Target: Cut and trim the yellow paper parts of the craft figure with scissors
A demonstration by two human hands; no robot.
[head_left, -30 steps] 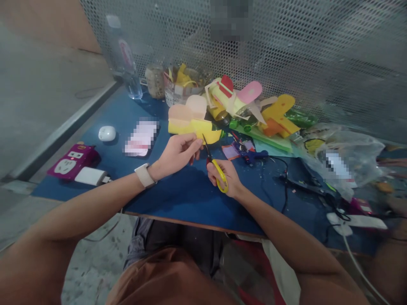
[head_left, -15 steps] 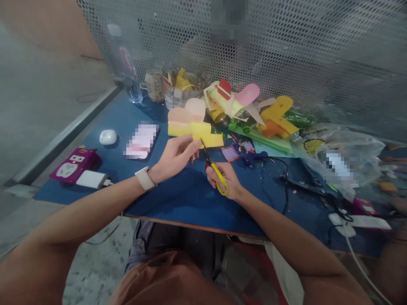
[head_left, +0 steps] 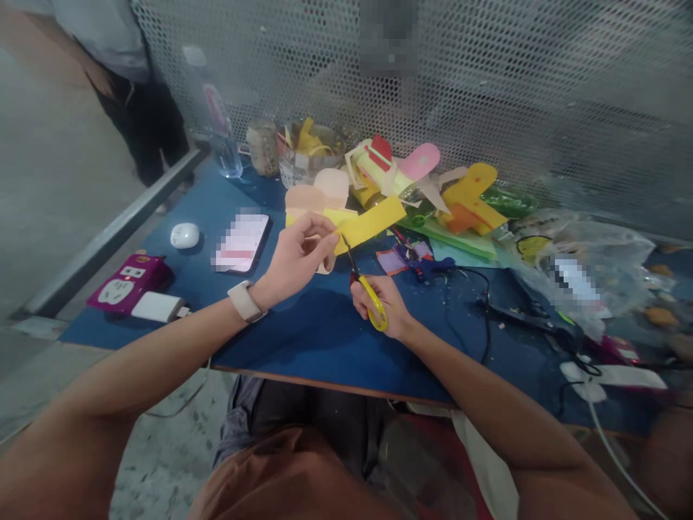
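Observation:
My left hand [head_left: 303, 253] pinches a strip of yellow paper [head_left: 373, 222] by its left end; the strip slants up to the right. Yellow-handled scissors [head_left: 373, 302] are gripped in my right hand [head_left: 387, 307], their dark blades pointing up at the paper's lower edge, close to my left fingertips. Just behind my left hand lies a peach and yellow paper piece [head_left: 317, 195] with rounded flaps. Further back rest paper shapes with a pink flap [head_left: 422, 160] and an orange-yellow paper shape [head_left: 473, 191].
On the left are a phone [head_left: 242, 242], a white earbud case [head_left: 185, 235] and a purple power socket [head_left: 127, 283]. A water bottle [head_left: 219, 119], a jar [head_left: 263, 148] and a tub of scraps [head_left: 311, 162] stand behind. Rightward lie a blue glue gun [head_left: 433, 267], cables and a plastic bag [head_left: 611, 249]. A person stands beyond the left edge.
The yellow strip has swung upward at its right end, and my left hand has turned slightly with it. The scissors stay nearly in place. A person has appeared at the upper left.

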